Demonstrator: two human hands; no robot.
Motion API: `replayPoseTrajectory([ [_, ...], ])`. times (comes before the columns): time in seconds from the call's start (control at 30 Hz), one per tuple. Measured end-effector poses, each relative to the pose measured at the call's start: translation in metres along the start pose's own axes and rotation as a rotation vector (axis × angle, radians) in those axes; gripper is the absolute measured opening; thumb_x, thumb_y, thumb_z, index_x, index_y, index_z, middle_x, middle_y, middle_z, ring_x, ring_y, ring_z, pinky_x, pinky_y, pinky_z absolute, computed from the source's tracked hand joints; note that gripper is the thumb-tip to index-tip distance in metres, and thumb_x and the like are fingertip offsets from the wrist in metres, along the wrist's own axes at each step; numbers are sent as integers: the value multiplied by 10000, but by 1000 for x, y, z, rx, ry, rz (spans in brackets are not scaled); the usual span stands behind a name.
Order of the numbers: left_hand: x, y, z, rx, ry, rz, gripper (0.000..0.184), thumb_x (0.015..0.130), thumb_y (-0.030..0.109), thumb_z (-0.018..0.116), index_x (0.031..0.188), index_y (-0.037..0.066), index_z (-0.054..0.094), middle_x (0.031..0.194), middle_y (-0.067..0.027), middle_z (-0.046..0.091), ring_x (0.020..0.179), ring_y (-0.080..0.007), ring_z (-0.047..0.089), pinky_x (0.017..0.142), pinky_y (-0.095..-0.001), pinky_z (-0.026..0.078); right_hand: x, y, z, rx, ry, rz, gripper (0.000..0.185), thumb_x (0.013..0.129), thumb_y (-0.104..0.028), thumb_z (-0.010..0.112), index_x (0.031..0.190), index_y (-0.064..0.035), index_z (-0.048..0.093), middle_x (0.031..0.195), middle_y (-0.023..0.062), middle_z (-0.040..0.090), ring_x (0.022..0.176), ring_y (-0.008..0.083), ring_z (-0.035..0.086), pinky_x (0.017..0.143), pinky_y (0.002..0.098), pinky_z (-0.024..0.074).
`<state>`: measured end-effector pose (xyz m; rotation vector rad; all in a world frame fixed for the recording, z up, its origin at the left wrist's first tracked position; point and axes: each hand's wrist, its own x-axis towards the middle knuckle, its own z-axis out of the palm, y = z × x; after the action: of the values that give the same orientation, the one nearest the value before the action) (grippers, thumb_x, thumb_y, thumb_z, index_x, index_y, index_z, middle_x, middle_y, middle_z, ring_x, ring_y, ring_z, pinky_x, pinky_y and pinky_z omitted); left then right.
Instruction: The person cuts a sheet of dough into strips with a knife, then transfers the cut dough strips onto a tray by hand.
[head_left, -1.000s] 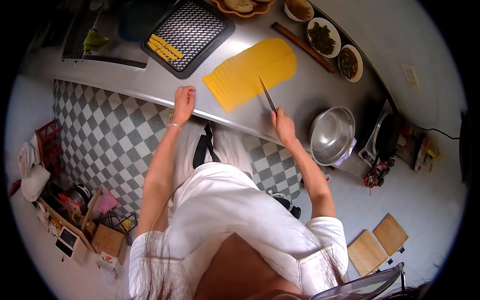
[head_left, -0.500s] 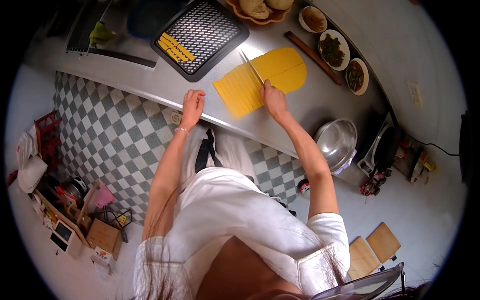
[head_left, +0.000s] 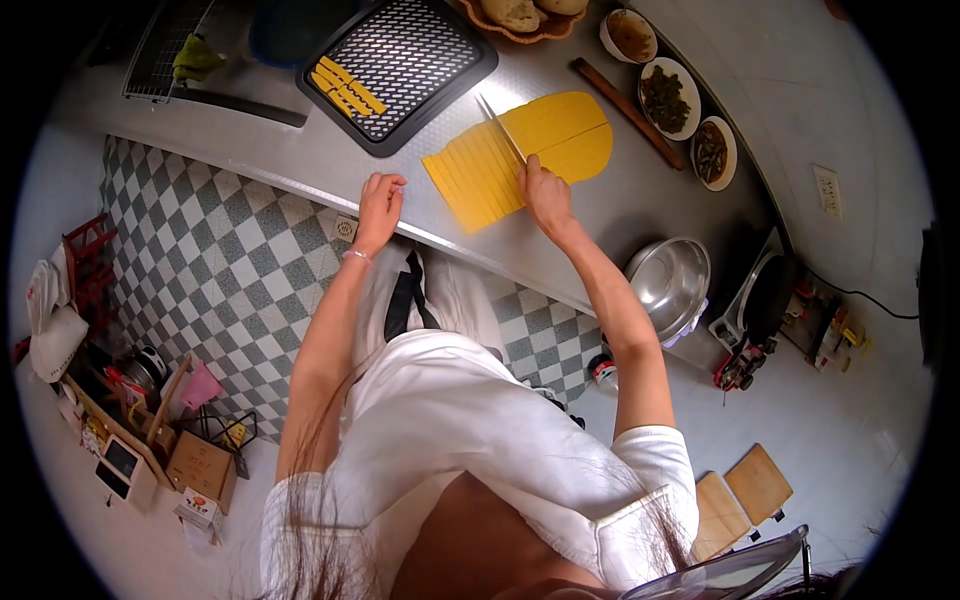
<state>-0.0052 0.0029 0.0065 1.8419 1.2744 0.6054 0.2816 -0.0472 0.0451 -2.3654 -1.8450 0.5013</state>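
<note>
At far left, a red stool (head_left: pixel 90 265) and a cardboard box (head_left: pixel 200 468) stand by a grey-and-white checkered floor (head_left: pixel 255 250). A green cloth (head_left: pixel 197 58) sits toward the left end of the metal counter (head_left: pixel 330 152). Next comes a black perforated tray (head_left: pixel 378 146) bearing yellow strips (head_left: pixel 352 84). The left hand (head_left: pixel 381 205) is at the counter's near edge, fingers loosely bent; whether it holds anything, I cannot tell. Right of it, a yellow sheet (head_left: pixel 480 175) lies flat on the counter, lined with parallel cuts at its left end. The right hand (head_left: pixel 546 200) grips a knife (head_left: pixel 503 128), its blade lying across the sheet. Beyond are a wooden rod (head_left: pixel 628 113), three white dishes (head_left: pixel 694 97), a metal bowl (head_left: pixel 670 285) and a wall outlet (head_left: pixel 828 192).

One second ago the right hand was off the sheet's near edge; now it is over that edge, the blade reaching the far side. The left hand remains at the counter's edge.
</note>
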Motion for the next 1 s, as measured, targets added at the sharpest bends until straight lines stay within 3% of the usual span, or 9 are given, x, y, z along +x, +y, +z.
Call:
replayPoseTrajectory([
  [0.53, 0, -1, 1, 18, -4, -16, 122, 842, 25, 525, 949, 32, 582, 850, -90, 506, 791, -219, 499, 741, -312, 421, 3, -3, -5, 1, -78, 22, 213, 899, -242, 487, 865, -32, 482, 636, 206, 617, 581, 396, 612, 556, 503, 495],
  [0.63, 0, 1, 0, -10, -15, -47, 134, 831, 18, 529, 950, 43, 584, 855, -101, 507, 828, -256, 497, 763, -342, 415, 5, -3, -2, -28, -77, 10, 181, 887, -212, 482, 856, -34, 482, 622, 196, 619, 564, 376, 619, 523, 488, 498],
  [0.83, 1, 5, 1, -9, -3, -32, 132, 831, 17, 526, 948, 39, 583, 855, -102, 506, 824, -252, 497, 759, -341, 414, 4, -2, 16, -174, -14, 16, 118, 838, -164, 500, 827, -49, 480, 573, 159, 613, 512, 325, 622, 439, 438, 495],
  [1.0, -2, 3, -1, -24, -7, -36, 127, 831, 18, 528, 943, 36, 585, 858, -102, 510, 821, -250, 501, 753, -340, 419, 0, -3, 17, -176, 21, -4, 118, 844, -164, 494, 815, -52, 475, 560, 158, 606, 508, 326, 619, 459, 435, 503],
])
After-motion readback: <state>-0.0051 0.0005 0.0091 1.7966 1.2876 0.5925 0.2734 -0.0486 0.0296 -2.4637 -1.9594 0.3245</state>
